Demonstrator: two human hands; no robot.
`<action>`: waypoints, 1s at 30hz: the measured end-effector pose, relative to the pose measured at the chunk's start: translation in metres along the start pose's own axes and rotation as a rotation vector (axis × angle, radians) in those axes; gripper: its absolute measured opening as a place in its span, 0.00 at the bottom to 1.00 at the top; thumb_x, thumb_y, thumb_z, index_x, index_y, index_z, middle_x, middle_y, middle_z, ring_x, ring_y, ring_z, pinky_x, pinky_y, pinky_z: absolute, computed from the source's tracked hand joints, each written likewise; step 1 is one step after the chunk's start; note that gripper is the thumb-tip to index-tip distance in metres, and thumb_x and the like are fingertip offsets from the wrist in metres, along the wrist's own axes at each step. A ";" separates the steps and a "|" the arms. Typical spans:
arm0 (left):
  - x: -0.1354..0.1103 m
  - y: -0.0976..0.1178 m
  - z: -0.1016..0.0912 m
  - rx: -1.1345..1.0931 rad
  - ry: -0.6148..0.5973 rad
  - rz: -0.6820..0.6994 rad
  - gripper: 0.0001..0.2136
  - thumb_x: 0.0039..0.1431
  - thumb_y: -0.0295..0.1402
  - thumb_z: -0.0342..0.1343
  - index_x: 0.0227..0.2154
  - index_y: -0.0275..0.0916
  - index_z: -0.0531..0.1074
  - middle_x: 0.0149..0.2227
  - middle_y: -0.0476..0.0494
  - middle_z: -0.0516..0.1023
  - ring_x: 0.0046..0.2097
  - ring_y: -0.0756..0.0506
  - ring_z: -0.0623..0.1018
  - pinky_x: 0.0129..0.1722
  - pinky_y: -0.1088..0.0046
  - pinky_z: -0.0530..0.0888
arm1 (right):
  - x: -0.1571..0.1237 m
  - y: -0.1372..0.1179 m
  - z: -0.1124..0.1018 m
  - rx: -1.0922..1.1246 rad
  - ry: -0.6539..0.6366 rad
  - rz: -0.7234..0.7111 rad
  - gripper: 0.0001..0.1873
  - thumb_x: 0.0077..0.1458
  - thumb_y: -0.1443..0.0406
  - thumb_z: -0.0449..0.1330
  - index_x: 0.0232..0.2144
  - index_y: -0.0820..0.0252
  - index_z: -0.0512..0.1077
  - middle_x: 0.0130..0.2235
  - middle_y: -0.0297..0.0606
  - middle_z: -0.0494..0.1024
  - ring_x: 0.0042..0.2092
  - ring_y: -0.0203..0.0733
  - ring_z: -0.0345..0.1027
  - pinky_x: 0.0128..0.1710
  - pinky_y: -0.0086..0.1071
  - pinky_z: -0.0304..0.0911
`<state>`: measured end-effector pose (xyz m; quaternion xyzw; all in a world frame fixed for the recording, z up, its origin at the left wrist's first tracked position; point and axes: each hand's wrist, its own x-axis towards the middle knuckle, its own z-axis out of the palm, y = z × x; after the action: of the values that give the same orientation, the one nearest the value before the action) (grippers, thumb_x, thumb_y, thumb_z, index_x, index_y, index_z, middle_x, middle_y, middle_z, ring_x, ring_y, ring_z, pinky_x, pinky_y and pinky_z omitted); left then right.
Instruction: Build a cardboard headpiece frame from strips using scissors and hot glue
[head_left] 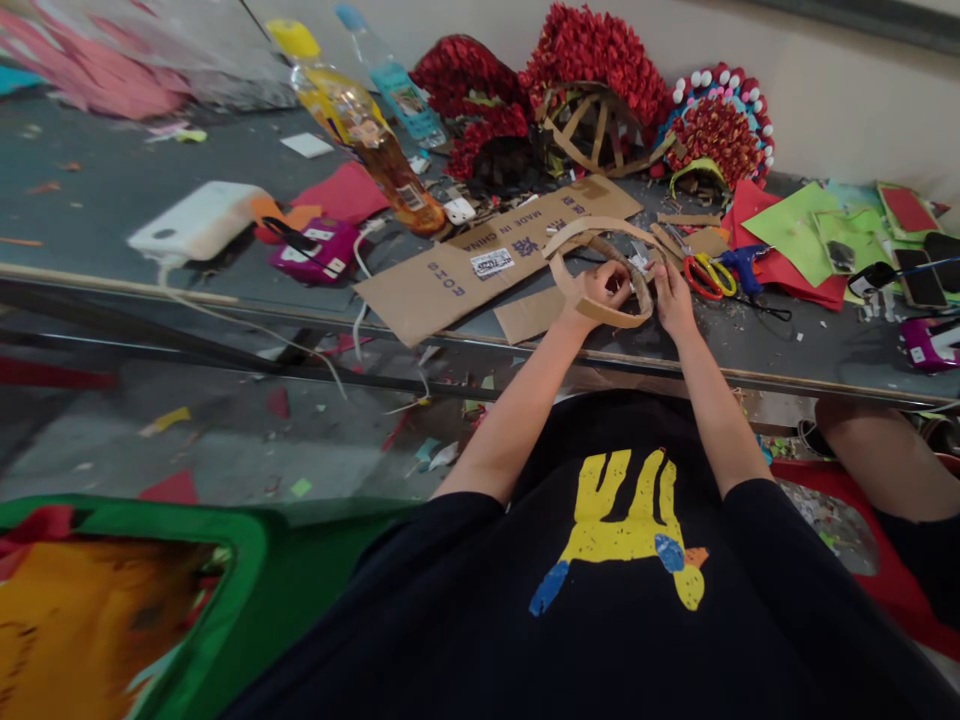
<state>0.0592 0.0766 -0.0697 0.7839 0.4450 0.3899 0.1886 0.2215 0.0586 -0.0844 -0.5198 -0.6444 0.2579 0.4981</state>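
A frame of curved cardboard strips (592, 240) lies on the grey table (112, 190) in front of me. My left hand (602, 287) is closed on the frame's near band, fingers curled inside the ring. My right hand (673, 297) rests against the frame's right side with fingers bent on it. A flat cardboard sheet (480, 265) printed with letters lies just left of the frame.
Red-and-yellow scissors (709, 275) and a blue glue gun (742, 262) lie right of my hands. Red paper-flower headpieces (592, 60) stand at the back. Bottles (360, 130), a white box (199, 220), coloured paper (795, 235) and phones (919, 280) lie around. Another person's leg (877, 450) is at right.
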 end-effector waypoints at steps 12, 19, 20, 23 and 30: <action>0.005 -0.020 0.011 -0.032 0.043 0.013 0.14 0.59 0.42 0.52 0.37 0.38 0.78 0.39 0.40 0.82 0.42 0.43 0.80 0.43 0.71 0.72 | -0.003 -0.010 0.002 -0.028 0.055 0.001 0.36 0.53 0.35 0.38 0.38 0.55 0.68 0.30 0.35 0.72 0.35 0.42 0.70 0.42 0.40 0.68; 0.005 -0.022 0.009 0.031 0.002 0.078 0.15 0.61 0.41 0.49 0.36 0.40 0.78 0.37 0.41 0.82 0.40 0.44 0.80 0.43 0.70 0.72 | -0.005 -0.015 0.003 -0.090 -0.009 -0.031 0.35 0.53 0.35 0.39 0.37 0.54 0.69 0.34 0.38 0.75 0.41 0.45 0.69 0.48 0.44 0.66; 0.005 -0.021 0.009 0.036 -0.003 0.074 0.14 0.61 0.41 0.49 0.35 0.40 0.78 0.37 0.41 0.82 0.40 0.44 0.80 0.43 0.70 0.72 | -0.005 -0.015 0.004 -0.093 -0.018 -0.038 0.35 0.53 0.36 0.39 0.38 0.54 0.69 0.36 0.38 0.75 0.42 0.45 0.69 0.49 0.45 0.66; 0.005 -0.019 0.009 0.056 -0.006 0.065 0.13 0.60 0.39 0.50 0.34 0.39 0.78 0.36 0.41 0.82 0.39 0.43 0.79 0.44 0.70 0.72 | -0.005 -0.014 0.004 -0.104 -0.030 -0.058 0.34 0.54 0.36 0.39 0.39 0.54 0.68 0.36 0.39 0.75 0.44 0.46 0.69 0.50 0.46 0.65; 0.006 -0.016 0.011 0.031 0.046 0.095 0.11 0.59 0.37 0.52 0.36 0.38 0.77 0.38 0.40 0.81 0.41 0.44 0.79 0.44 0.70 0.72 | -0.006 -0.014 0.004 -0.119 -0.024 -0.072 0.34 0.55 0.37 0.39 0.39 0.54 0.68 0.36 0.39 0.74 0.43 0.46 0.69 0.49 0.44 0.64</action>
<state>0.0602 0.0905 -0.0844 0.7979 0.4173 0.4092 0.1475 0.2122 0.0493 -0.0760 -0.5216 -0.6830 0.2073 0.4674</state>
